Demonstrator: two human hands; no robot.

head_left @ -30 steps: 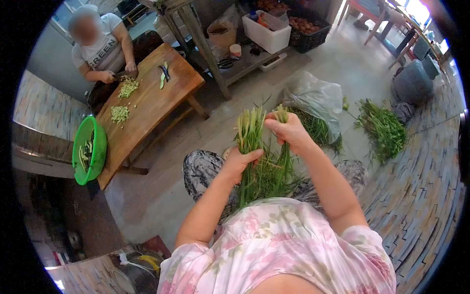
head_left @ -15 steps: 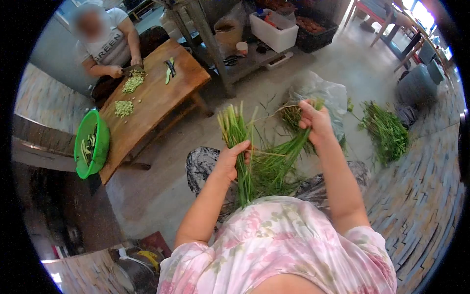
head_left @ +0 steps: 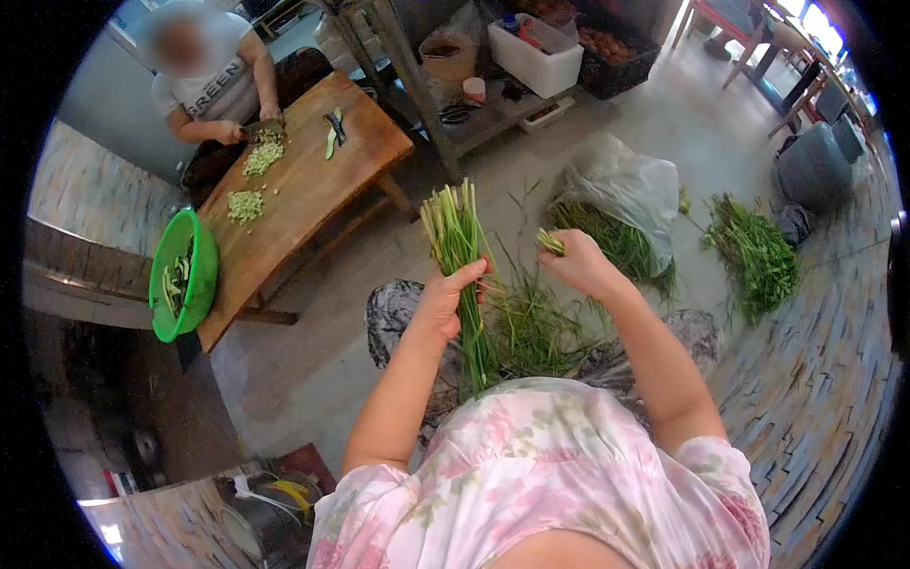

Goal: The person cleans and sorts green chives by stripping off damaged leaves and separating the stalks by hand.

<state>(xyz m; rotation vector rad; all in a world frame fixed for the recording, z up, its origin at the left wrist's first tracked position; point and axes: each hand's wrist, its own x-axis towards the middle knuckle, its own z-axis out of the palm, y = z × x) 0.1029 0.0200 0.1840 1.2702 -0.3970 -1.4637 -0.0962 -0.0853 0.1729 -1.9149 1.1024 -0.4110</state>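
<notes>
My left hand (head_left: pixel 453 296) is wrapped round a bundle of long green stalks (head_left: pixel 455 228), their pale cut ends pointing up and their tops hanging towards my lap. To its right, my right hand (head_left: pixel 583 266) is closed on a smaller bunch of stalks (head_left: pixel 550 243), with only short pale ends showing above the fist. The two hands are apart. Loose thin greens (head_left: pixel 531 332) lie below and between them. Beyond my right hand, more greens (head_left: pixel 607 232) stick out from under a clear plastic bag (head_left: pixel 630 185) on the floor.
A leafy green pile (head_left: pixel 755 256) lies at the right. On the left, a person (head_left: pixel 213 85) holds a knife over chopped pieces on a wooden table (head_left: pixel 313 199), beside a green basket (head_left: pixel 201 275). A white box (head_left: pixel 536 62) stands on a low shelf at the back.
My right hand first moved up and right, away from the left-hand bundle, then came down and slightly left with its stalks. My left hand still holds its bundle. The view has shifted slightly.
</notes>
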